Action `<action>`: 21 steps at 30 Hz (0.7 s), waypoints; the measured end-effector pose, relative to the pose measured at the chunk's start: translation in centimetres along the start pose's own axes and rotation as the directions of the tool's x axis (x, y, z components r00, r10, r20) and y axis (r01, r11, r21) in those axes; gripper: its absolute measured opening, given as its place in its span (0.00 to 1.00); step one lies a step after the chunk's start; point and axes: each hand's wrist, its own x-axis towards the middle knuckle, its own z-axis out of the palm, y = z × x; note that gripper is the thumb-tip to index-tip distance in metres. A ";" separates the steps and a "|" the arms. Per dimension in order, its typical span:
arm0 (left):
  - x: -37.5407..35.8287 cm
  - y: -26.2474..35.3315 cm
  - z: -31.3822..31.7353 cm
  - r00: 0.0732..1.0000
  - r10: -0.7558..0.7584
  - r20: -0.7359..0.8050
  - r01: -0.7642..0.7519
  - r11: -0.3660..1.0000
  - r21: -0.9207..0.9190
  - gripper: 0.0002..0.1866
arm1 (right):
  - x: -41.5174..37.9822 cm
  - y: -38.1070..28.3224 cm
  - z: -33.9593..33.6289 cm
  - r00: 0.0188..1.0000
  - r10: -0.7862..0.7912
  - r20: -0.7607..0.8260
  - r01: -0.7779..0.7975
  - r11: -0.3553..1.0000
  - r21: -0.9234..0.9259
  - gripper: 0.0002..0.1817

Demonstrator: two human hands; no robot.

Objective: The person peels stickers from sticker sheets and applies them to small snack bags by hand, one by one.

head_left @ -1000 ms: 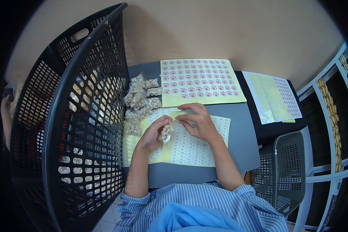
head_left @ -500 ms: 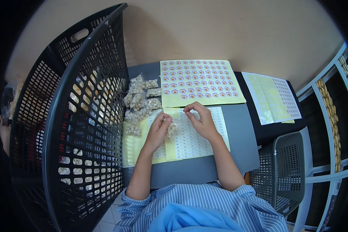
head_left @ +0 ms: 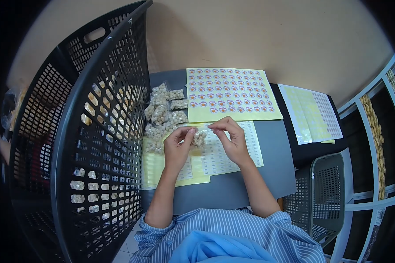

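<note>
My left hand (head_left: pixel 180 142) pinches the top of a small clear bag of pale round pieces (head_left: pixel 199 139) over the label sheets. My right hand (head_left: pixel 228 139) is at the other top corner of this bag, thumb and fingers pressed together; what it holds is too small to make out. Under the bag lies a white sheet of small printed labels (head_left: pixel 250 151) with yellow backing. Left of my hands is a pile of similar filled bags (head_left: pixel 158 111). Behind them lies a yellow sheet of round stickers (head_left: pixel 232 115).
A tall black slatted basket (head_left: pixel 70 144) with filled bags stands at the left, a person's hand (head_left: pixel 4 149) beyond it. More label sheets (head_left: pixel 309 114) lie on a black surface at the right. A dark green basket (head_left: pixel 327 193) and a metal rack (head_left: pixel 373 204) stand further right.
The small bag now hangs more to the right of my left hand. The label sheet beneath has shifted, its lower edge higher and tilted. The view has moved slightly.
</note>
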 end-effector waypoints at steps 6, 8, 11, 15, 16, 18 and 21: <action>-0.3 1.3 0.1 0.999 0.020 -0.044 -0.018 0.999 0.034 0.15 | -0.5 -0.7 1.4 0.995 0.081 0.051 -0.074 0.990 -0.119 0.25; -0.4 1.4 0.2 0.997 0.076 -0.026 -0.073 0.992 0.101 0.18 | -0.5 -0.5 1.4 0.993 0.087 0.078 -0.075 0.986 -0.152 0.31; -0.6 1.8 0.5 0.993 0.115 -0.002 -0.113 0.981 0.160 0.19 | -0.5 -0.5 1.5 0.990 0.125 0.065 -0.114 0.983 -0.145 0.31; -0.8 2.0 0.6 0.991 0.129 0.028 -0.132 0.975 0.179 0.21 | -0.3 -0.8 1.3 0.986 0.153 0.063 -0.142 0.978 -0.153 0.30; -0.8 1.9 0.5 0.986 0.160 0.048 -0.167 0.963 0.210 0.21 | -0.3 -0.8 1.3 0.984 0.167 0.067 -0.155 0.976 -0.155 0.30; -0.8 1.9 0.5 0.979 0.190 0.070 -0.201 0.950 0.241 0.21 | -0.3 -0.5 1.3 0.985 0.161 0.064 -0.149 0.976 -0.158 0.29; -0.8 1.6 0.5 0.972 0.223 0.078 -0.236 0.940 0.246 0.22 | -0.4 -0.4 1.3 0.987 0.151 0.049 -0.142 0.976 -0.164 0.28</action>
